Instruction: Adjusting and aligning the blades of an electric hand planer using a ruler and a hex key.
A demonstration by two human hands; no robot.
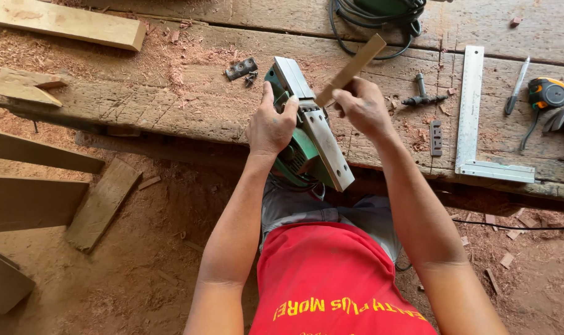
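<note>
Left hand clamped on green planer, planer upside down, metal sole up, resting at front edge of workbench over lap. Right hand closed on thin wood stick, stick tip at planer sole near blade slot. Steel square, tape measure, knife, small wrench lie right on bench. Metal blade clamp parts left of planer. Black cable coil behind. Sawdust, offcuts on ground.

A rough, cracked plank workbench runs across the top, dusted with reddish sawdust. Below its near edge lies a dirt floor strewn with shavings and offcuts, boards leaning at left. Even daylight.
</note>
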